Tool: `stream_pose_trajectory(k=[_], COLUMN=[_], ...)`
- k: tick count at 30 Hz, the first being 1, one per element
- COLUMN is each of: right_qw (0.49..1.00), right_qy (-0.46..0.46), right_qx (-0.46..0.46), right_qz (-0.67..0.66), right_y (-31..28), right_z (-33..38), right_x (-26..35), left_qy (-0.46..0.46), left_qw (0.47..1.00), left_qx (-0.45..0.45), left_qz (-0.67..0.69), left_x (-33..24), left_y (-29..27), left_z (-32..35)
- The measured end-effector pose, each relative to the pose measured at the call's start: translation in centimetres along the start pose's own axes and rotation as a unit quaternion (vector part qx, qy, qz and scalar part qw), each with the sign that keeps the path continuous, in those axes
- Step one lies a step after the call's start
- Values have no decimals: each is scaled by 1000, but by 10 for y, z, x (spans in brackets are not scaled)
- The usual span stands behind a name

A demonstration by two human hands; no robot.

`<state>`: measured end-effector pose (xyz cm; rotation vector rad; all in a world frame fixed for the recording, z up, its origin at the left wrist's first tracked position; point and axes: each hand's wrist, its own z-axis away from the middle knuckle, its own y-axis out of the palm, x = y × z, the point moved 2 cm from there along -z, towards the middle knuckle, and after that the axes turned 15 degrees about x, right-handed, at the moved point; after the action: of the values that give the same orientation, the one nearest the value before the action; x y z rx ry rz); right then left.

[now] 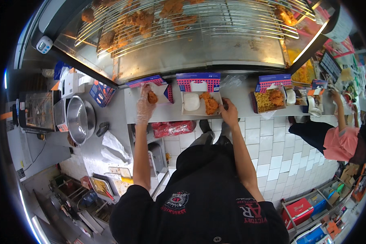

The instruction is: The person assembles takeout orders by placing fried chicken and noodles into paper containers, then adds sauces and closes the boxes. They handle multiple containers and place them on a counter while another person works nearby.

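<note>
In a clear plastic glove, my left hand [144,106] closes on a piece of fried chicken [152,97] over the left open meal box [165,95]. My right hand [229,112], with no glove visible, grips the near right corner of the middle meal box [198,82]. That middle box, with its purple and pink lid raised, holds a white rounded item [191,101] on the left and fried chicken [209,103] on the right. Farther right stands another open box [273,79] with yellow rice [265,101] and fried chicken [277,97].
A lit glass cabinet with wire racks [215,30] of fried chicken rises behind the narrow counter. A steel bowl [79,120] sits at left. More boxes [315,101] and a co-worker in a pink top [340,142] are at right. A red package [173,127] lies below the counter.
</note>
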<state>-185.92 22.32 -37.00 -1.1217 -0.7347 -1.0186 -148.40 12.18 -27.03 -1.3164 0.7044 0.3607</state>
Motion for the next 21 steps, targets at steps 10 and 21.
stream_pose_trajectory(k=[10, 21], right_qw=[999, 983], right_qy=[-28, -9], right_qx=[15, -138], right_qz=[30, 121], right_y=[-3, -26], right_z=[-2, 55], right_x=[3, 18], left_qy=[5, 59], left_qw=[994, 984], left_qx=[109, 154], left_qz=[-11, -64], left_x=[51, 36], left_y=[24, 63], left_z=[-24, -34])
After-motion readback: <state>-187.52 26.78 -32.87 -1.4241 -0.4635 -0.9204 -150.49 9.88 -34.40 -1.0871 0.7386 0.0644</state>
